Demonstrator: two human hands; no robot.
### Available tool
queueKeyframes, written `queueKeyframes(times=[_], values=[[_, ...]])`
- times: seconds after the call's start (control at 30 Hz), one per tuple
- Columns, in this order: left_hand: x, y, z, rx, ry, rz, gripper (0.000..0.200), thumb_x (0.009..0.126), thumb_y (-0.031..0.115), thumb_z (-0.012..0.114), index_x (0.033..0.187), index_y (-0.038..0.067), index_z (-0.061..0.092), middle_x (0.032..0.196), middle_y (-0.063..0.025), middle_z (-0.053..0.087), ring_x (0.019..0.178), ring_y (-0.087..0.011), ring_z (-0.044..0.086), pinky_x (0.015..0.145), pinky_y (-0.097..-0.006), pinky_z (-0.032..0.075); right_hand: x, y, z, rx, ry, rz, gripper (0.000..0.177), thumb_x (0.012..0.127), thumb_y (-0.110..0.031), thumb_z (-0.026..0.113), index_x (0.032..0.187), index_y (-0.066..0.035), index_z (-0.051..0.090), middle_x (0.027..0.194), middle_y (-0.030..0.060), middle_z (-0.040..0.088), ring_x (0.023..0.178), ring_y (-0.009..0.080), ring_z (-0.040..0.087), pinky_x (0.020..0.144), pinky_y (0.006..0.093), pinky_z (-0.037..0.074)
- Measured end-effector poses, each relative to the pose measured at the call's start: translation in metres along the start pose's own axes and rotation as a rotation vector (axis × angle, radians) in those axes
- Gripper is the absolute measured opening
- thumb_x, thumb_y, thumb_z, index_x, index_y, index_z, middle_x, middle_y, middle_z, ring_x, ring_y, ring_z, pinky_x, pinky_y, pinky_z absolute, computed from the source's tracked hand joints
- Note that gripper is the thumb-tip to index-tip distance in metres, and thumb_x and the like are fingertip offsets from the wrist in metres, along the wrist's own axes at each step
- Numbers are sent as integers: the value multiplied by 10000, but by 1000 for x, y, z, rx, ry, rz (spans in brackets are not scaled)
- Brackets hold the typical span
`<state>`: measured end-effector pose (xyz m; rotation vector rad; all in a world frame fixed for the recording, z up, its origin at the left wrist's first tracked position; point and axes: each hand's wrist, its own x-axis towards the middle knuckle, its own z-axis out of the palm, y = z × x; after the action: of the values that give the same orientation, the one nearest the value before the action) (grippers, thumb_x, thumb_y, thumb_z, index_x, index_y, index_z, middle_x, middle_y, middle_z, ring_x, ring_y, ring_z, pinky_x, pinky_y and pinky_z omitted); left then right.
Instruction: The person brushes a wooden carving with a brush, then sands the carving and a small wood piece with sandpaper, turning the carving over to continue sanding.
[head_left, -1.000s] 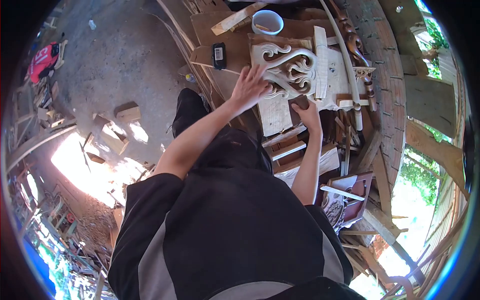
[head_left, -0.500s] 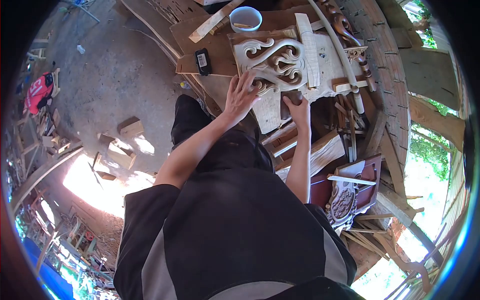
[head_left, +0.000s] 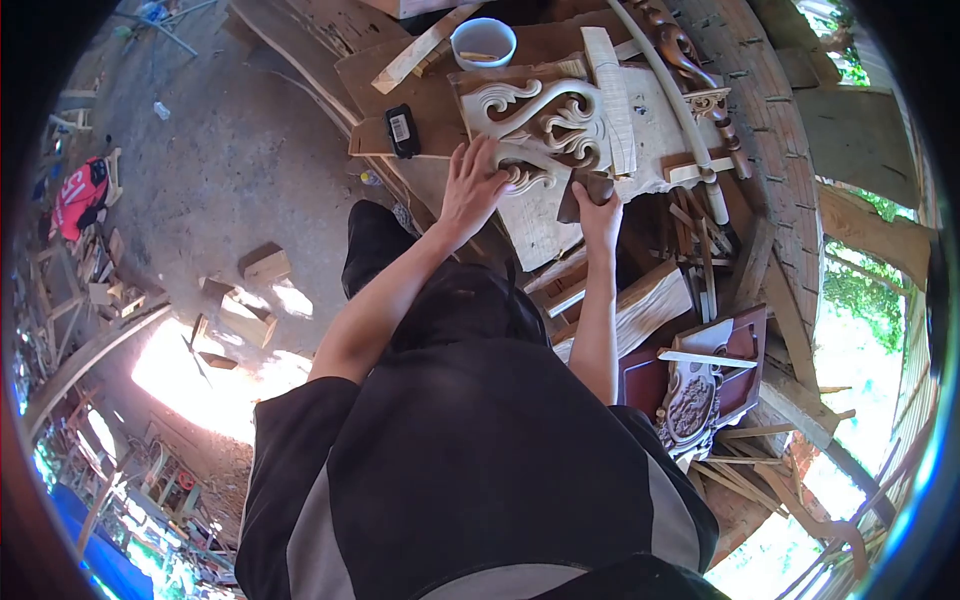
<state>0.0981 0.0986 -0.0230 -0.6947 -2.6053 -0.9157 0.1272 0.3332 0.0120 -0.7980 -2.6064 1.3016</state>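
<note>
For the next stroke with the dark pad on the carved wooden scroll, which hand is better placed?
Right, probably. The right hand grips a dark pad against the lower edge of the carved scroll; the left hand lies flat on the carving, holding nothing.

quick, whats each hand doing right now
Left hand: open, flat on the carved wooden panel.
Right hand: closed on a small dark block.

Bare board lies open between the carving (head_left: 545,115) and the black device (head_left: 402,130). A bowl (head_left: 483,42) blocks the far side; a plank (head_left: 610,95) and pole (head_left: 685,110) hem the right.
</note>
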Motion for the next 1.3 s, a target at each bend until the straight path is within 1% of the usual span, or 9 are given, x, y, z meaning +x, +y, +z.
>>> queueKeyframes(times=[0.13,0.27,0.33,0.37,0.43,0.53,0.9,1.03,1.3], values=[[-1,0,-6,34,55,20,189,821,261,748,877,95,676,1382,-141,473,1353,-328,392,1089,-508,315,3,4,-6,106,189,64,428,768,-272,810,1015,55,687,904,170,725,827,285,698,787,388,536],[-7,5,1,73,78,-264,319,816,356,760,931,94,618,1295,-140,506,1264,-317,460,1000,-470,369,2,24,-9,326,354,162,326,778,-145,790,1025,33,675,935,127,718,821,214,670,764,363,533],[-3,12,-3,27,61,-646,509,816,448,759,1072,60,551,1099,-149,635,1101,-316,605,913,-450,450,-6,31,-11,452,365,242,295,768,-67,771,1030,21,666,944,98,708,814,187,649,764,349,529],[1,14,-5,27,51,-636,509,816,448,759,1072,60,551,1099,-149,635,1101,-316,605,913,-450,450,-10,33,-11,530,402,309,292,762,-50,766,1027,18,663,948,94,705,819,185,647,769,345,527],[5,11,-2,-315,-247,-1013,605,841,476,725,1130,9,471,918,-206,684,909,-387,676,792,-483,505,-18,38,-10,615,445,380,290,756,-34,761,1023,15,660,952,89,702,824,184,645,774,341,526],[2,4,2,-351,-177,-816,601,875,489,691,1130,-2,456,750,-220,678,718,-427,683,645,-514,518,-33,41,-13,598,450,430,299,747,-17,759,1027,14,660,977,93,699,843,186,644,774,344,527],[0,-46,-14,-316,-214,-585,566,830,451,774,1051,5,504,749,-157,673,667,-308,669,623,-411,510,-77,68,-18,539,455,500,344,763,-35,767,1090,-3,663,1010,77,701,882,169,641,813,329,519],[3,-59,-22,-371,-303,-622,599,829,458,773,1101,-11,519,766,-120,682,671,-239,670,625,-378,507,-83,69,-23,523,457,506,343,772,-34,764,1098,-5,661,1032,74,700,889,165,642,820,322,514],[-10,-66,-3,-303,-239,-670,678,821,542,742,1153,-8,524,812,-133,683,756,-300,686,682,-410,523,-65,67,-17,436,393,429,274,774,-76,780,1023,-4,688,962,74,717,860,164,649,811,323,514]])
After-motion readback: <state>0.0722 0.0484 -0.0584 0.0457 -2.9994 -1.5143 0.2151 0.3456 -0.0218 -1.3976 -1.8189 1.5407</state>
